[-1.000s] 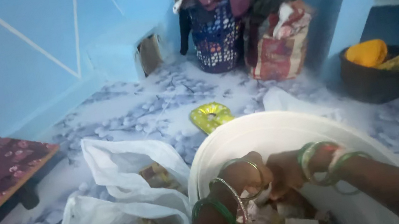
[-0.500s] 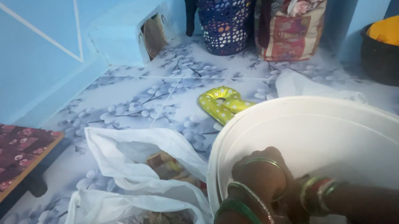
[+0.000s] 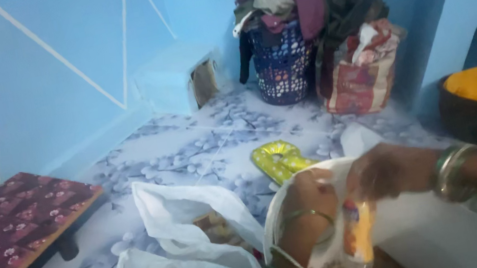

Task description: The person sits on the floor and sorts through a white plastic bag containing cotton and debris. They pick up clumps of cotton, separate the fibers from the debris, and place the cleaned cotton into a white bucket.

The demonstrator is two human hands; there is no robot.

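Above the white tub (image 3: 438,229), the right hand (image 3: 388,169) is pinching closed on a small yellow packet (image 3: 357,234); the left hand (image 3: 306,200) is closing beside it, its hold unclear. The packet is looking light, soft, slippery, best pinched at its top edge.

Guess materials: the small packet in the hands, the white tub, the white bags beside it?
Packet: looks like glossy plastic film, orange-yellow, shiny, held between both hands. White tub: probably moulded plastic, smooth matte wall. White bags: thin plastic film, crumpled and slightly translucent. Blur leaves all three uncertain.
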